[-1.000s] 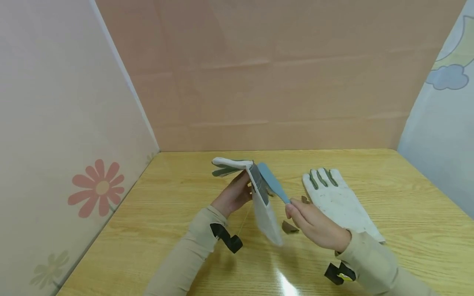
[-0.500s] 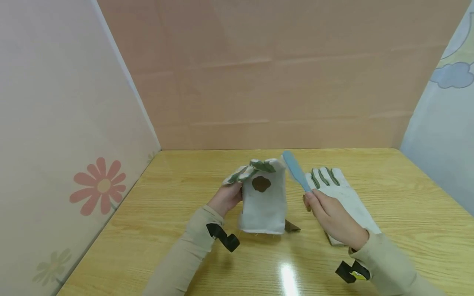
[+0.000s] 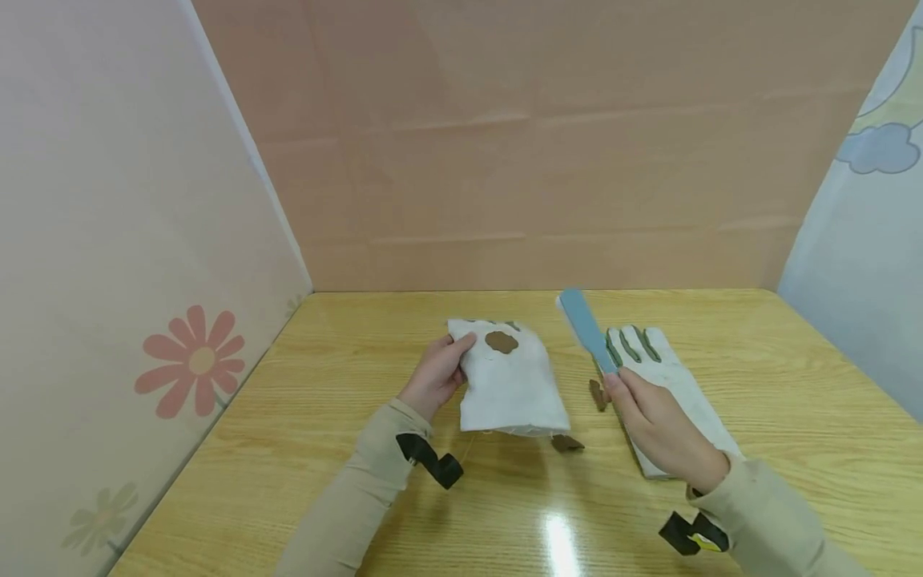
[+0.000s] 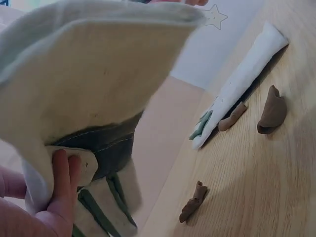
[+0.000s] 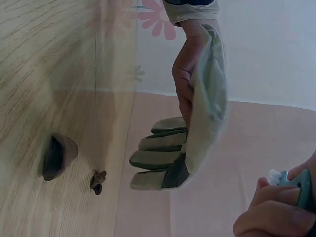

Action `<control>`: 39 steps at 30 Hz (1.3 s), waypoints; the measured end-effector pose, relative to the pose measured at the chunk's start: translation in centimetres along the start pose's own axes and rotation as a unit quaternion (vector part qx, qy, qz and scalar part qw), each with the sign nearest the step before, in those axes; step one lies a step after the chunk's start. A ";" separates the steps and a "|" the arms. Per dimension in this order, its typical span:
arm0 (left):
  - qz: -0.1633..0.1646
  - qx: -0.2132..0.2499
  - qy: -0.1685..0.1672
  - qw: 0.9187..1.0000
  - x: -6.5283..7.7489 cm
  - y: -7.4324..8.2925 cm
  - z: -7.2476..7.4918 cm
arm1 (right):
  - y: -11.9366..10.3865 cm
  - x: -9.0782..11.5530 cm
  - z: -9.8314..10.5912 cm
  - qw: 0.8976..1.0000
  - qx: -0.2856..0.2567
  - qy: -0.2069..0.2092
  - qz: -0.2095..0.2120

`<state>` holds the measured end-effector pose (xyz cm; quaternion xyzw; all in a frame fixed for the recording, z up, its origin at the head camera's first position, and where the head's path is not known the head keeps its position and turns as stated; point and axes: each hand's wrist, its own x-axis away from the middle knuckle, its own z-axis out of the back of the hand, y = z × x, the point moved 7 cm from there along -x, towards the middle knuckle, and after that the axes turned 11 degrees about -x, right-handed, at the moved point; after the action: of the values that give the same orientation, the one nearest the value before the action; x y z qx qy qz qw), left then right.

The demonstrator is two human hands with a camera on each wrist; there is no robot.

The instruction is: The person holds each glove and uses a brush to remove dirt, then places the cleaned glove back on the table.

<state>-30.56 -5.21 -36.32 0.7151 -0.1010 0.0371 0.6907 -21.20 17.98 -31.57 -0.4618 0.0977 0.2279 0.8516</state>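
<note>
My left hand (image 3: 436, 373) grips a white work glove (image 3: 510, 393) above the table, thumb on top and fingers underneath. A round brown patch (image 3: 501, 342) lies on the glove's upward face near the finger end. The left wrist view shows the glove's underside, with a dark grey panel (image 4: 111, 145) and green strips between the fingers. My right hand (image 3: 663, 425) holds a blue brush (image 3: 587, 328) by its handle, head pointing up, to the right of the glove and apart from it. Pale bristles show along the brush's left edge.
A second white glove (image 3: 671, 377) with green finger strips lies on the wooden table (image 3: 346, 353) at the right, partly behind my right hand. Curled brown pieces (image 4: 272, 109) lie near it. Patterned walls (image 3: 130, 240) stand at the sides, a brown-pink backdrop (image 3: 534, 160) behind.
The held glove has turned from edge-on, its brown-patched face now tilting upward and its fingers out of sight beneath. The brush has moved away from the glove to the right with my right hand.
</note>
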 end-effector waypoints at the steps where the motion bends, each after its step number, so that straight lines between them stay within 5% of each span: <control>1: -0.003 -0.004 0.002 1.000 0.1 0.1 0.1 | 0.0 0.0 -0.2 1.000 0.002 -0.005 0.003; 17: -0.098 -0.082 -0.044 0.991 2.1 2.8 -1.4 | -0.7 -1.0 -3.9 0.996 -0.019 -0.082 0.006; 25: -0.074 -0.090 -0.052 0.992 2.0 2.3 -2.1 | -0.8 -2.0 -4.7 0.996 0.013 -0.086 -0.003; 39: -0.057 -0.070 0.001 0.996 1.8 2.7 -0.6 | 0.5 -0.9 -4.2 0.994 0.021 -0.102 -0.041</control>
<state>-29.32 -4.85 -33.31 0.6694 -0.0613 -0.0087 0.7404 -22.01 14.39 -33.93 -0.4220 -0.0036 0.2361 0.8753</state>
